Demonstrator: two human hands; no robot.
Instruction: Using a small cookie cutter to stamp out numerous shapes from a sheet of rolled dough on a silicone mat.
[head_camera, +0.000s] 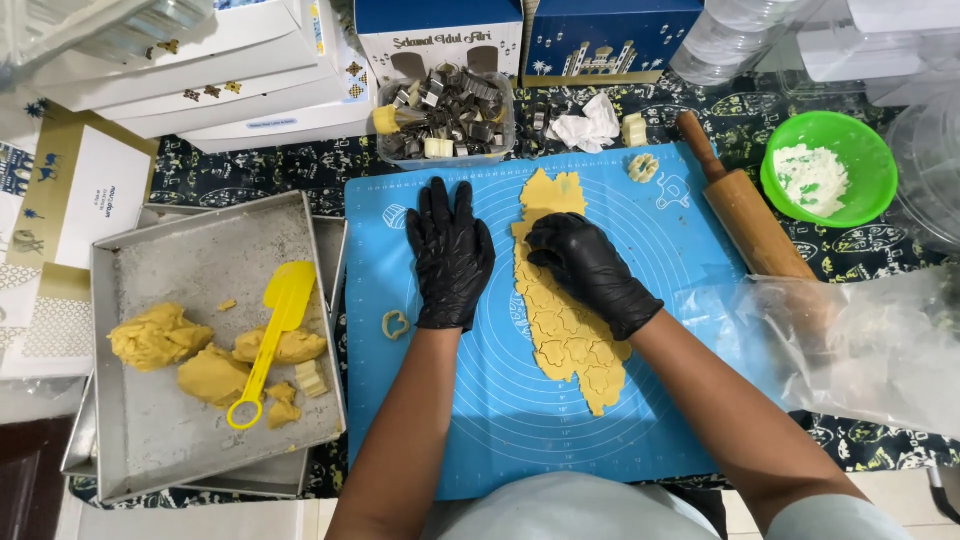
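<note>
On the blue silicone baking mat, in the middle of the bench, a long strip of rolled yellow dough is lying, already scored with cookie outlines. The right hand, in a black glove, is curling down over the upper part of that strip, fingers bent as if pressing something into it; whether a cutter is under the palm I cannot tell. The left hand, also gloved, is resting flat and spread on the bare mat just beside the dough, holding nothing.

The risks, as I'm judging it: the strip is looking thin, so a twist of the right hand could be tearing neighbouring shapes. The mat could be creeping if the left hand lifts. The wooden rolling pin is lying near the right forearm, beside the green bowl of flour; a wide elbow could be knocking either. One small cut-out piece is sitting loose near the left wrist, easily squashed.
</note>
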